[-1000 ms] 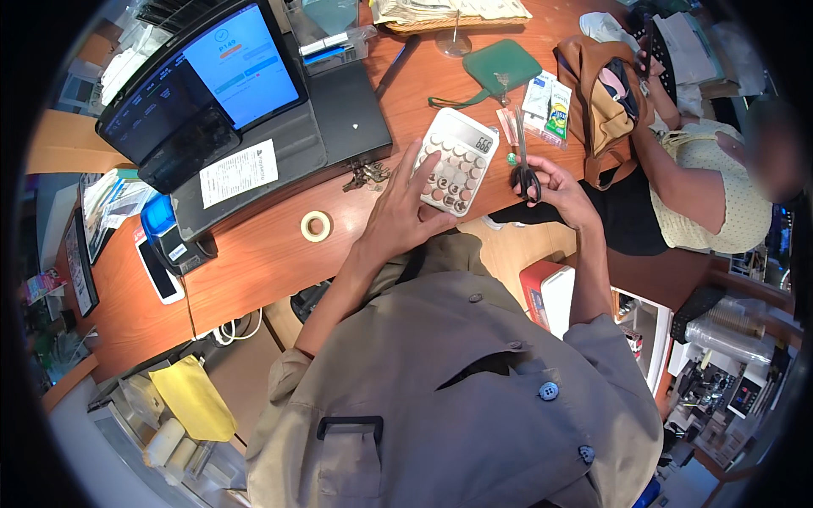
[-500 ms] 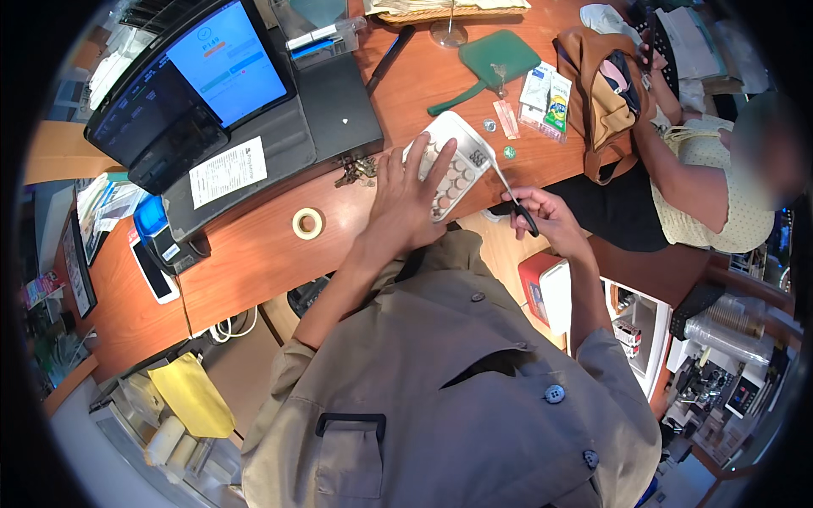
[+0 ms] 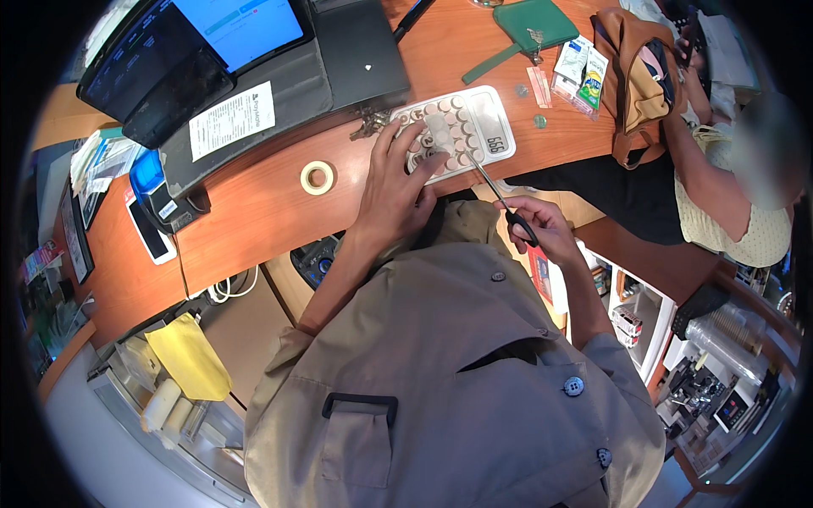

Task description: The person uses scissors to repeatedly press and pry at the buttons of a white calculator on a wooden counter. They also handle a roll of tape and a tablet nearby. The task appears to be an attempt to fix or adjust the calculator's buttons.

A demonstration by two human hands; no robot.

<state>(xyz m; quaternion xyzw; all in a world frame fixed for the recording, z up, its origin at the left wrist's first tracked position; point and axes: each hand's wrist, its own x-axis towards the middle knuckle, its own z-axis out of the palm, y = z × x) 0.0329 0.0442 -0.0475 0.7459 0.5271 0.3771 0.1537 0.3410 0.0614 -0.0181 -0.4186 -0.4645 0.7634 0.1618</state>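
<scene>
Fingers of the left hand (image 3: 400, 190) lie spread and flat, their tips pressed on the round keys of a white calculator (image 3: 455, 134) on the wooden counter (image 3: 254, 212); nothing is gripped, the palm rests on the counter edge just below the keypad. Far left of those fingers, well apart, a phone (image 3: 146, 233) lies flat beside a blue-topped card terminal (image 3: 161, 190). Above and left of the fingertips stand a dark screen unit (image 3: 152, 72) and a lit blue display (image 3: 237, 25), with a white paper receipt (image 3: 230, 120) on the black base under them. A roll of tape (image 3: 318, 178) lies near the thumb side, to its left. A bunch of keys (image 3: 369, 127) sits just above the index fingertip, touching the calculator's corner.

To the right, the right hand (image 3: 542, 230) is closed around the dark handles of a pair of scissors (image 3: 500, 196); the thin blades point up and left, and their tip reaches the calculator's lower edge, close to the left fingertips. Whether the blades are parted cannot be told. Above the calculator lie a green wallet (image 3: 535, 21) and small packets (image 3: 580, 72). Further right a brown bag (image 3: 639, 76) stands on the counter, and beside it another person's arm (image 3: 707, 182) reaches toward it.
</scene>
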